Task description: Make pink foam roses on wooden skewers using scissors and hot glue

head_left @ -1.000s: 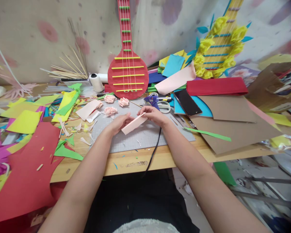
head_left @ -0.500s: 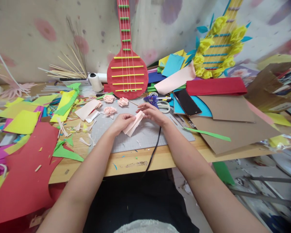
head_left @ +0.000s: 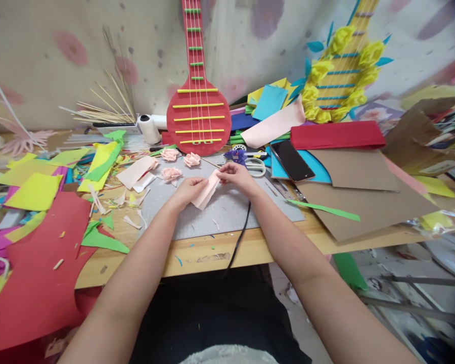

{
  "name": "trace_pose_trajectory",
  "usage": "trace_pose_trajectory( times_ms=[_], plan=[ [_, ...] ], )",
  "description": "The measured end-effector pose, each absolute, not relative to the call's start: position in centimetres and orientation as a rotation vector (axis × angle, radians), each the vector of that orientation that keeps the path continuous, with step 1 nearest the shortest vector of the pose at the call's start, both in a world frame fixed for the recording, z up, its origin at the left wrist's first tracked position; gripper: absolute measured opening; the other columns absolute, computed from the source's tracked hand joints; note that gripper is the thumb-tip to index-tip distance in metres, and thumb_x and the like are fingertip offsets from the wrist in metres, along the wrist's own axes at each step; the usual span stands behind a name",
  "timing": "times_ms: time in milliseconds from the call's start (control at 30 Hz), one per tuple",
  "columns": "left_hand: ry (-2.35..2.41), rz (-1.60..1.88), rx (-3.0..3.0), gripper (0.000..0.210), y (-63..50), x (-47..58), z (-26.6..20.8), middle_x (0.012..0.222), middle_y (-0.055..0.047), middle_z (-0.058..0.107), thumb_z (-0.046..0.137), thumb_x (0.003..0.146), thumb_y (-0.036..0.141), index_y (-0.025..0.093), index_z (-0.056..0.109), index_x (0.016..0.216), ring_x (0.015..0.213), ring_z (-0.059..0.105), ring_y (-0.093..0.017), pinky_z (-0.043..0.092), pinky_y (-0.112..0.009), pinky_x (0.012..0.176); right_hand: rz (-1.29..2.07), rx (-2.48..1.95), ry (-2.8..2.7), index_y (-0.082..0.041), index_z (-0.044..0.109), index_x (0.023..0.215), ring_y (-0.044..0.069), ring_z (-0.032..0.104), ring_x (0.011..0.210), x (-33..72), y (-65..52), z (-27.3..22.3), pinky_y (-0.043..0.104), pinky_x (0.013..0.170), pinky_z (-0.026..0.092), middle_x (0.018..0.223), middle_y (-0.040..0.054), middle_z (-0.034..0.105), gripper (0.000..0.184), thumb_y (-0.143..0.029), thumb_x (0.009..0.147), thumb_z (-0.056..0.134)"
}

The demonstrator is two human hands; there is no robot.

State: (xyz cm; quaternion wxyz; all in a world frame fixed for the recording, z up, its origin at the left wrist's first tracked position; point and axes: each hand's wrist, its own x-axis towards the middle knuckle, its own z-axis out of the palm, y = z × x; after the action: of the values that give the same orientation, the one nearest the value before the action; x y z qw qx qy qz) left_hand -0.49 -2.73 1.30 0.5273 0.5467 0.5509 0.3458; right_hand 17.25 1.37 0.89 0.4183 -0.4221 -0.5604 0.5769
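A folded strip of pale pink paper (head_left: 205,195) is held over the grey cutting mat (head_left: 182,222). My left hand (head_left: 190,191) pinches its left side between thumb and fingers. At the upper right end, my right hand (head_left: 237,177) has thumb and fingertips closed on the paper's edge. Beyond my hands lie several pink paper roses, one (head_left: 172,175) close to my left hand and another (head_left: 191,160) further back. Just behind my right hand are a purple glue gun (head_left: 238,155) and white-handled scissors (head_left: 256,167).
A red paper lute (head_left: 199,119) leans on the wall, and a yellow one with paper flowers (head_left: 343,76) stands right. A phone (head_left: 292,161) rests on blue sheets beside brown card (head_left: 364,207). Coloured scraps and red paper (head_left: 49,253) cover the left. A black cable (head_left: 240,237) crosses the table edge.
My right hand has closed its raised fingers onto the upper end of the pink paper. The paper has turned slightly and shows more of its face. My left hand keeps its pinch.
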Motion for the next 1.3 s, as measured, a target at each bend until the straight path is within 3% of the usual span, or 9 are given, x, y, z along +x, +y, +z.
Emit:
trace_pose_trajectory(
  times_ms=[467, 800, 1133, 1300],
  plan=[
    [1.399, 0.883, 1.362, 0.040, -2.3, -0.5, 1.1, 0.072, -0.003, 0.069, 0.065, 0.062, 0.042, 0.013, 0.072, 0.089, 0.058, 0.053, -0.013, 0.033, -0.022, 0.053, 1.426, -1.090, -1.390, -0.017, 0.056, 0.072, 0.008, 0.054, 0.053, 17.2, 1.4, 1.1, 0.023, 0.054, 0.049, 0.058, -0.0024, 0.058, 0.028, -0.034, 0.059, 0.073],
    [1.272, 0.828, 1.279, 0.048, -2.6, -0.6, 1.8, 0.086, -0.009, 0.070, 0.072, 0.056, 0.034, 0.011, 0.068, 0.098, 0.065, 0.059, -0.015, 0.039, -0.024, 0.059, 1.385, -1.100, -1.400, -0.018, 0.055, 0.070, 0.009, 0.053, 0.053, 17.3, 1.6, 0.9, 0.024, 0.054, 0.048, 0.057, -0.0021, 0.057, 0.029, -0.038, 0.059, 0.073],
    [1.297, 0.833, 1.297, 0.037, -2.5, -0.5, 1.6, 0.078, -0.005, 0.071, 0.072, 0.059, 0.028, 0.012, 0.069, 0.092, 0.066, 0.061, -0.016, 0.042, -0.025, 0.061, 1.389, -1.057, -1.488, -0.018, 0.056, 0.074, 0.009, 0.054, 0.054, 16.9, 1.5, 0.6, 0.024, 0.054, 0.047, 0.063, -0.0022, 0.059, 0.028, -0.036, 0.059, 0.071],
    [1.037, 0.749, 1.056, 0.037, -2.9, -0.2, 2.1, 0.090, -0.012, 0.070, 0.067, 0.069, 0.037, 0.011, 0.065, 0.095, 0.073, 0.065, -0.019, 0.049, -0.031, 0.067, 1.360, -1.062, -1.431, -0.019, 0.055, 0.070, 0.009, 0.052, 0.053, 16.6, 1.5, 0.7, 0.024, 0.055, 0.048, 0.061, -0.0030, 0.058, 0.026, -0.036, 0.057, 0.070]
  ],
)
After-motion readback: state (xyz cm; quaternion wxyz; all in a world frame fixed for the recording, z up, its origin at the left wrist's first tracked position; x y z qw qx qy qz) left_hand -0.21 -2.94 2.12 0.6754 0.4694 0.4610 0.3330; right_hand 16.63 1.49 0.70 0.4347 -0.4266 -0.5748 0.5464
